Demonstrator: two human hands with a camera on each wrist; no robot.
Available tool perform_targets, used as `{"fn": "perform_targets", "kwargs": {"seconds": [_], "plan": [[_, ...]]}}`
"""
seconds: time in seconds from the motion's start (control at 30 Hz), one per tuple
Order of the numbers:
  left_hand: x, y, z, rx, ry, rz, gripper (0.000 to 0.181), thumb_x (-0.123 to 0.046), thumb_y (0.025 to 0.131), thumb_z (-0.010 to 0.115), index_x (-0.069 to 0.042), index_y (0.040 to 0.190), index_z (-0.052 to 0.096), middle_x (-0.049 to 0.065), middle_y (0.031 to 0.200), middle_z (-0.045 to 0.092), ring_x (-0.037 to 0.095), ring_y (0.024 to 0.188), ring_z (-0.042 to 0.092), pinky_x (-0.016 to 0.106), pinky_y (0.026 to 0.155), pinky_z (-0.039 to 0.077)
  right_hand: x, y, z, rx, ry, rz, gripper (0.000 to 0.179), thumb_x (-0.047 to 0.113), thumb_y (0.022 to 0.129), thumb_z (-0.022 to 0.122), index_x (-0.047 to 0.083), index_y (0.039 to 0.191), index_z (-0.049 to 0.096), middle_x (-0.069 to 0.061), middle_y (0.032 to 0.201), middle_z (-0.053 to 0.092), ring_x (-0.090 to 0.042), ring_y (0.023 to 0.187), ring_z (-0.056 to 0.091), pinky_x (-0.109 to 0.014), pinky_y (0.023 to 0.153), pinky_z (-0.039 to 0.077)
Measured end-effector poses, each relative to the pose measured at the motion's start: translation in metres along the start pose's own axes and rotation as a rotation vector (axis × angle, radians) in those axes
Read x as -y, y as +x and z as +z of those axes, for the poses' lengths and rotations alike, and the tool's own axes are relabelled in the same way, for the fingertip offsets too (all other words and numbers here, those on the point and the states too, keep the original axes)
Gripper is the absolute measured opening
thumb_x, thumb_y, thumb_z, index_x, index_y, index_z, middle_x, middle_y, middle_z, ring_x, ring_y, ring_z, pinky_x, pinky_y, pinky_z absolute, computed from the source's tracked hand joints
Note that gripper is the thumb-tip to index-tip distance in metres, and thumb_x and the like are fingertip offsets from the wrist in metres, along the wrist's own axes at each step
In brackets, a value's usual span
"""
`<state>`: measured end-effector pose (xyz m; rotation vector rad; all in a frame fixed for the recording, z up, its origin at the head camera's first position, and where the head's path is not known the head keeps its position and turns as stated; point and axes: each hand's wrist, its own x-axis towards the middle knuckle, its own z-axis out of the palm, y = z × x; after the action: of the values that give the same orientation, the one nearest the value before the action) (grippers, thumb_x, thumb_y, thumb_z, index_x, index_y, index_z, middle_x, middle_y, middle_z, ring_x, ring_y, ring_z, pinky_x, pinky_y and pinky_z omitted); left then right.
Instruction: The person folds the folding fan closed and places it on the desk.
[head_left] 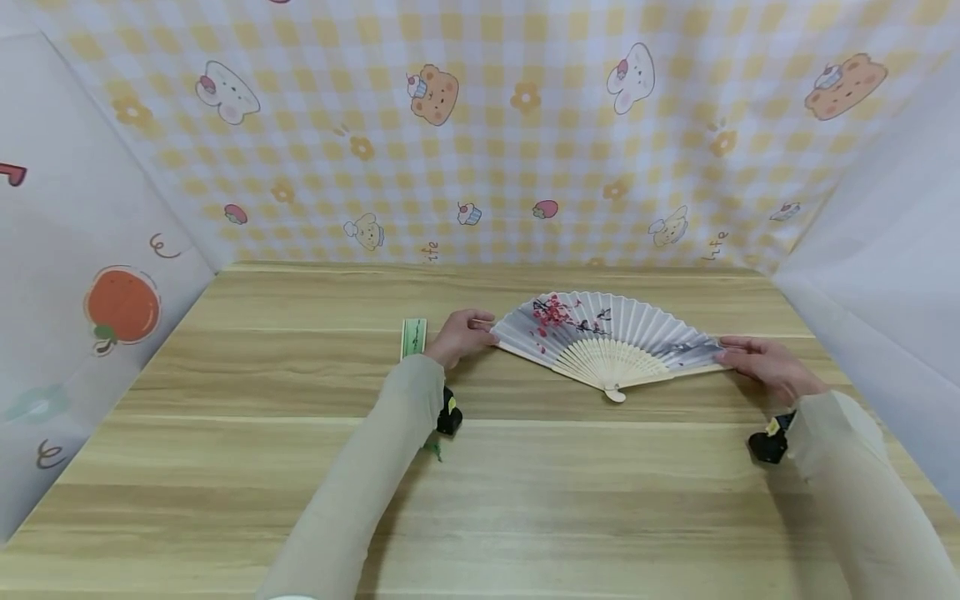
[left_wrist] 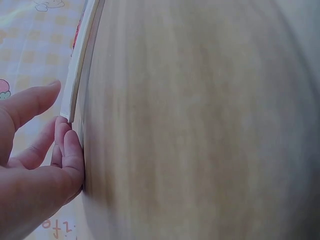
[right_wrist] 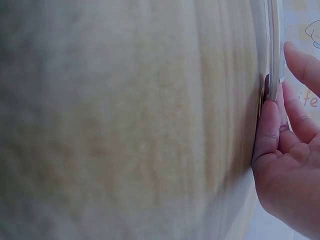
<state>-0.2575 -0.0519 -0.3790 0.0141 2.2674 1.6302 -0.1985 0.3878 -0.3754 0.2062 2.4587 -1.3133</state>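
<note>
A spread folding fan [head_left: 622, 329] lies on the wooden table, its grey-white leaf printed with red blossoms and dark birds. Pale ribs meet at a pivot on the near side. At the fan's left end, my left hand [head_left: 459, 337] touches the outer rib with its fingertips; in the left wrist view the thumb stands apart from it. My right hand [head_left: 772, 367] is at the opposite end, fingers extended against the rib's tip. In the right wrist view its thumb [right_wrist: 299, 62] is close beside the fan's edge; whether it touches is unclear.
A narrow green card [head_left: 414, 337] lies left of my left hand, partly covered by the sleeve. Some green strands [head_left: 433, 450] show beside the left forearm. A yellow-checked cloth [head_left: 495, 150] hangs behind the table [head_left: 585, 508], with white cloth at both sides.
</note>
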Motion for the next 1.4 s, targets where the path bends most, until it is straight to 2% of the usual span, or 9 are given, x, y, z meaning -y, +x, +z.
{"fn": "perform_targets", "kwargs": {"seconds": [0.07, 0.47, 0.63, 0.77, 0.9, 1.0, 1.17, 1.3, 1.4], "plan": [[0.0000, 0.0006, 0.0001, -0.006, -0.003, -0.003, 0.041, 0.000, 0.077, 0.065, -0.001, 0.116, 0.052, 0.013, 0.106, 0.055, 0.021, 0.093, 0.051, 0.025, 0.075, 0.046, 0.0006, -0.0004, -0.0002, 0.003, 0.012, -0.009, 0.076, 0.037, 0.086, 0.055, -0.008, 0.136, 0.019, 0.022, 0.096, 0.042, 0.020, 0.079, 0.042, -0.009, 0.069, 0.041], [-0.0015, -0.0002, 0.0032, -0.026, 0.019, -0.016, 0.039, -0.003, 0.076, 0.067, -0.001, 0.112, 0.056, 0.006, 0.091, 0.055, 0.015, 0.079, 0.048, 0.019, 0.063, 0.042, 0.0012, 0.0000, 0.0011, 0.009, 0.034, -0.008, 0.075, 0.032, 0.086, 0.057, -0.010, 0.135, 0.019, 0.029, 0.090, 0.042, 0.017, 0.078, 0.043, -0.009, 0.069, 0.041], [-0.0007, 0.0013, 0.0044, -0.017, -0.029, -0.033, 0.043, -0.002, 0.076, 0.067, -0.001, 0.117, 0.051, 0.003, 0.085, 0.049, 0.012, 0.073, 0.045, 0.018, 0.060, 0.040, -0.0001, -0.0003, 0.0016, 0.006, 0.011, 0.005, 0.077, 0.036, 0.085, 0.058, -0.009, 0.135, 0.020, 0.023, 0.097, 0.043, 0.017, 0.078, 0.042, -0.009, 0.069, 0.040], [-0.0004, 0.0012, 0.0055, -0.008, -0.022, -0.030, 0.044, -0.004, 0.077, 0.066, -0.001, 0.118, 0.050, 0.002, 0.084, 0.049, 0.011, 0.072, 0.044, 0.018, 0.060, 0.040, -0.0018, -0.0009, 0.0011, 0.010, 0.011, 0.004, 0.078, 0.036, 0.085, 0.058, -0.008, 0.135, 0.019, 0.022, 0.097, 0.041, 0.018, 0.079, 0.041, -0.009, 0.069, 0.040], [-0.0011, 0.0000, 0.0055, 0.001, -0.029, -0.020, 0.043, -0.004, 0.078, 0.065, 0.000, 0.118, 0.050, 0.001, 0.080, 0.048, 0.010, 0.068, 0.043, 0.018, 0.057, 0.039, -0.0032, -0.0009, 0.0007, 0.014, 0.011, -0.002, 0.078, 0.036, 0.085, 0.058, -0.009, 0.135, 0.019, 0.013, 0.108, 0.043, 0.019, 0.080, 0.040, -0.008, 0.070, 0.040], [-0.0015, -0.0005, 0.0047, 0.009, -0.039, -0.016, 0.042, -0.003, 0.078, 0.064, 0.001, 0.118, 0.050, 0.001, 0.078, 0.047, 0.009, 0.066, 0.042, 0.017, 0.055, 0.037, -0.0045, -0.0001, 0.0000, 0.016, 0.020, -0.006, 0.078, 0.036, 0.084, 0.058, -0.009, 0.135, 0.020, 0.017, 0.105, 0.044, 0.019, 0.080, 0.040, -0.009, 0.070, 0.040], [-0.0005, -0.0003, 0.0028, 0.009, -0.039, -0.021, 0.041, -0.002, 0.078, 0.064, 0.000, 0.116, 0.051, 0.000, 0.077, 0.047, 0.008, 0.065, 0.042, 0.016, 0.054, 0.038, -0.0055, 0.0007, -0.0010, 0.025, 0.053, -0.024, 0.075, 0.034, 0.084, 0.059, -0.009, 0.134, 0.023, 0.035, 0.090, 0.043, 0.018, 0.081, 0.042, -0.008, 0.070, 0.040], [0.0009, -0.0006, 0.0012, 0.013, -0.046, -0.020, 0.041, -0.002, 0.078, 0.064, 0.000, 0.117, 0.052, 0.000, 0.076, 0.047, 0.008, 0.065, 0.042, 0.016, 0.055, 0.037, -0.0040, 0.0001, -0.0008, 0.029, 0.048, -0.020, 0.073, 0.036, 0.085, 0.058, -0.006, 0.134, 0.026, 0.036, 0.090, 0.043, 0.019, 0.082, 0.041, -0.008, 0.070, 0.039], [0.0017, -0.0009, 0.0000, 0.015, -0.036, -0.017, 0.042, -0.003, 0.077, 0.065, -0.001, 0.117, 0.052, 0.001, 0.078, 0.049, 0.009, 0.066, 0.044, 0.017, 0.056, 0.039, -0.0013, 0.0001, -0.0002, 0.023, 0.023, 0.001, 0.074, 0.040, 0.084, 0.057, -0.005, 0.135, 0.026, 0.028, 0.098, 0.043, 0.018, 0.083, 0.038, -0.010, 0.072, 0.039]]}}
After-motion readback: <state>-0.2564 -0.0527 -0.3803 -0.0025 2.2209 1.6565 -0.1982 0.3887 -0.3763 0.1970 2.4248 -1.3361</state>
